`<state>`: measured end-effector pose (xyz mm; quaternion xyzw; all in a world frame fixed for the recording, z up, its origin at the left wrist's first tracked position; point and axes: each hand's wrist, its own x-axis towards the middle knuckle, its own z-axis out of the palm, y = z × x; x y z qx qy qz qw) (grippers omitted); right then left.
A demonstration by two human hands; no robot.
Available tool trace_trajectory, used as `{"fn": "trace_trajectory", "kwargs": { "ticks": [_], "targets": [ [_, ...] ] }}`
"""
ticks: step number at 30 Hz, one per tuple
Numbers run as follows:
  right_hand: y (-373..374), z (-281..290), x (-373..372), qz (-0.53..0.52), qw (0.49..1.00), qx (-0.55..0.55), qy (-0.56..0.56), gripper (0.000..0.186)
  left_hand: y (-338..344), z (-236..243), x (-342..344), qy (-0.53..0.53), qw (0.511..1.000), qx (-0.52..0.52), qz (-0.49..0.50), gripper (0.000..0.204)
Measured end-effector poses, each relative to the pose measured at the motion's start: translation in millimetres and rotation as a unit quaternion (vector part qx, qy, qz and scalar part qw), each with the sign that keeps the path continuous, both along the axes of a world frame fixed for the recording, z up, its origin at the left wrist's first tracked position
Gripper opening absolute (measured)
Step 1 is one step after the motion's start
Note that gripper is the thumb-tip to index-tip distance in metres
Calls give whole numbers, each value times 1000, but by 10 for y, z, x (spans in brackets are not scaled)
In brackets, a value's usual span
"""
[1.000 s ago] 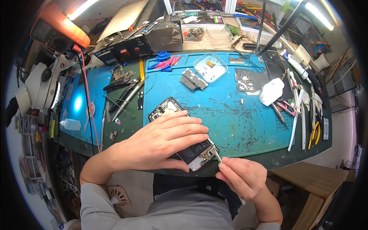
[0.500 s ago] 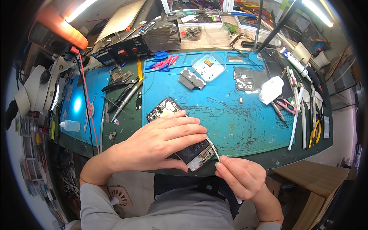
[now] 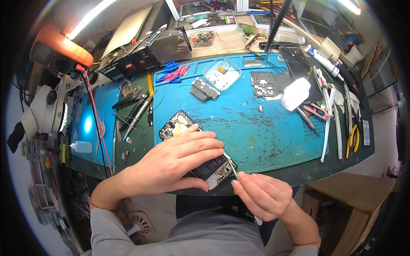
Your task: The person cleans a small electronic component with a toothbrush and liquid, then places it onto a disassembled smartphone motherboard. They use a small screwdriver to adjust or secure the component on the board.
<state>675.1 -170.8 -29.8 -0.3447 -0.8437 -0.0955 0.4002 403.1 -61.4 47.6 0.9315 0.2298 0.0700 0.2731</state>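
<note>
An opened smartphone (image 3: 208, 170) lies slanted at the near edge of the blue work mat, its black battery and bare circuit boards showing. Across its middle rests my left hand (image 3: 171, 160), fingers over the far long side and thumb against the near side, gripping it and hiding part of the inside. My right hand (image 3: 267, 196) pinches a thin, pale pry tool (image 3: 233, 169) just right of the phone. The tool's tip touches the phone's lower right edge by the small board; its pale rear end pokes out below the palm.
Beyond the phone are a clear plastic tray (image 3: 232, 77) with small parts, a grey metal plate (image 3: 204, 90) and pink and blue clips (image 3: 175, 73). Hand tools and yellow-handled pliers (image 3: 353, 140) lie at right. Tweezers, a dropper bottle (image 3: 81, 146) and an orange multimeter (image 3: 66, 47) are at left.
The whole view has shifted slightly. My left hand still grips the phone, and the pry tool stays at its lower right edge with hardly any movement.
</note>
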Motion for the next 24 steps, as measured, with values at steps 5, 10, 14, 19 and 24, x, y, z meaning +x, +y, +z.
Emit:
{"fn": "trace_trajectory", "kwargs": {
  "ticks": [5, 10, 14, 19, 24],
  "targets": [
    [17, -19, 1, 7, 1000, 8, 4, 20, 0, 30, 11, 13, 1000, 1, 2, 80],
    [31, -4, 17, 17, 1000, 12, -1, 20, 16, 110, 77, 34, 999, 23, -10, 76],
    [29, 1, 22, 18, 1000, 12, -3, 20, 25, 185, 144, 67, 997, 34, -23, 74],
    [20, -28, 6, 14, 999, 4, 36, 16, 24, 199, 144, 64, 998, 17, -23, 73],
    [12, -12, -2, 20, 994, -36, 100, 18, 6, 126, 84, 22, 1000, -6, 0, 71]
  ]
}}
